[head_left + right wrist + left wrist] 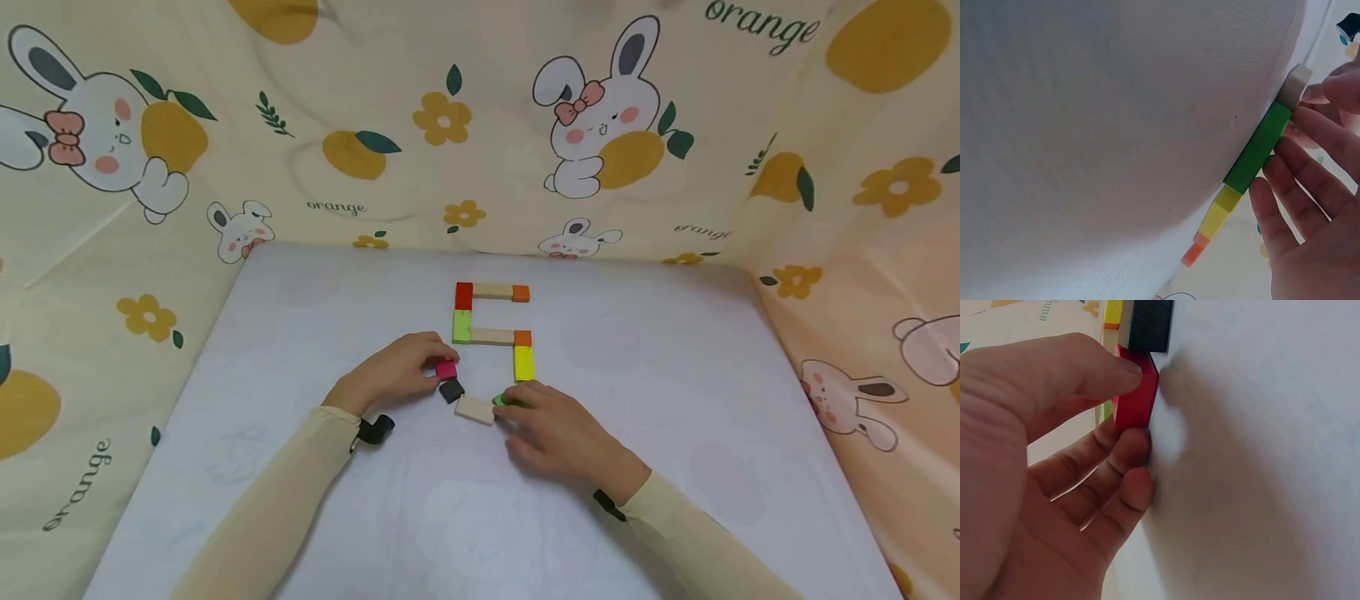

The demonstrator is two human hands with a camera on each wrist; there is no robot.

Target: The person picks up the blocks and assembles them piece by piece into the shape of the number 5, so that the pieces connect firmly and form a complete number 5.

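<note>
My left hand (405, 367) pinches a pinkish-red block (1135, 406), its thumb on one face of the block. A black block (452, 391) lies at a slant just beside it, turned away from the line of the others. Below that is a plain wooden block (475, 409), also tilted. At its right end my right hand (555, 425) touches a green block (1260, 147) with fairly straight fingertips along one side. From above, the fingers cover most of this green block. A yellow block (523, 363) lies just beyond the right hand.
Further back, a red block (464, 296), a light green block (462, 327), two wooden blocks (492, 291) and two orange blocks (521, 293) lie joined in an angular outline. Patterned cloth (450, 183) rises behind the white tabletop (637, 350) and at both sides.
</note>
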